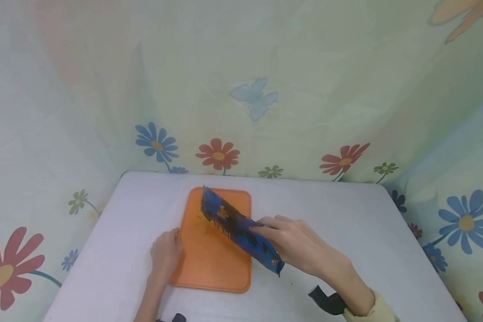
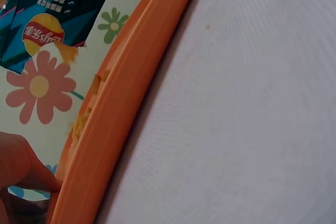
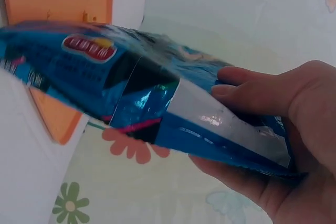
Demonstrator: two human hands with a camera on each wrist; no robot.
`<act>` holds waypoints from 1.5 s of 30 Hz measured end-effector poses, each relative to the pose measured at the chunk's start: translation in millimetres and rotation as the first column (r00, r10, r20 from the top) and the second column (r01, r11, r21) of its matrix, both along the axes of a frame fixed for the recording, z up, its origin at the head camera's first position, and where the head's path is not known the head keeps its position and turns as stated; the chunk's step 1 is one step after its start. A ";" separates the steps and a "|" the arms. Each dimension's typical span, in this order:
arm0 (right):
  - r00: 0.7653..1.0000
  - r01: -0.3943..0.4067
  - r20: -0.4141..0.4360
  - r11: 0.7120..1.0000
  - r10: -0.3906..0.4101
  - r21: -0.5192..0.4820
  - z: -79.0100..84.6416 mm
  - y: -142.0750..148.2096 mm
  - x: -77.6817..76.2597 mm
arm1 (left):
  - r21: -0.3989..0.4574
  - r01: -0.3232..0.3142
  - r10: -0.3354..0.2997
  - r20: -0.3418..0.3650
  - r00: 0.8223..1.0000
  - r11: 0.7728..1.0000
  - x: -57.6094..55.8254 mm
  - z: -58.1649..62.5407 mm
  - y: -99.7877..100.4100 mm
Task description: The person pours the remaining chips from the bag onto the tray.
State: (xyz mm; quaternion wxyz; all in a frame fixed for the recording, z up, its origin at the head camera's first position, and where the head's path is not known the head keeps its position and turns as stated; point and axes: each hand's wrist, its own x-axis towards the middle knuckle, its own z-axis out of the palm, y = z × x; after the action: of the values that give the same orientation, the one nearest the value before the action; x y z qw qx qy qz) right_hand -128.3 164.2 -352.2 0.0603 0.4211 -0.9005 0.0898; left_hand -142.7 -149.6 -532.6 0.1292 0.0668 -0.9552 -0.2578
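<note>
The right hand (image 1: 294, 243) pinches the blue snack bag (image 1: 241, 228) between thumb and fingers; the bag slants forward and leftward from that hand, above the orange tray (image 1: 217, 270). The left hand (image 1: 166, 252) grips the edge of the tray, which lies just to its right, with yellow crumbs (image 2: 80, 124) ahead of its fingers. The step in hand looks like tipping out the contents; the next move likely calls for a steeper tilt, the tray steadied
</note>
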 end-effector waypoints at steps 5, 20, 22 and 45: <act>1.000 0.003 -0.009 1.000 -0.003 -0.006 0.9 0.7 -0.4 | 0.004 -0.002 0.002 -0.004 1.000 1.000 -1.7 1.7 0.3; 0.999 -0.002 -0.038 1.000 0.002 0.013 -4.1 1.0 2.1 | 0.010 0.009 -0.009 0.016 1.000 1.000 -0.3 4.7 0.8; 0.999 -0.003 -0.043 1.000 0.003 0.011 -5.8 1.0 2.9 | 0.007 0.011 -0.011 0.014 1.000 1.000 0.6 4.5 0.3; 0.994 0.001 -0.106 1.000 -0.003 -0.017 -8.8 5.2 2.2 | 0.002 0.004 -0.004 0.016 1.000 1.000 -0.5 1.6 1.0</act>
State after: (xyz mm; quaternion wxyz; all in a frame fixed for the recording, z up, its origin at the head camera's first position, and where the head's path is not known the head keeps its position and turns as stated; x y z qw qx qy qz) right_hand -126.1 169.4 -361.1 0.1118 0.4240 -0.8956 0.0748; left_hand -143.2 -148.7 -531.0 0.1208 0.0671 -0.9561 -0.2584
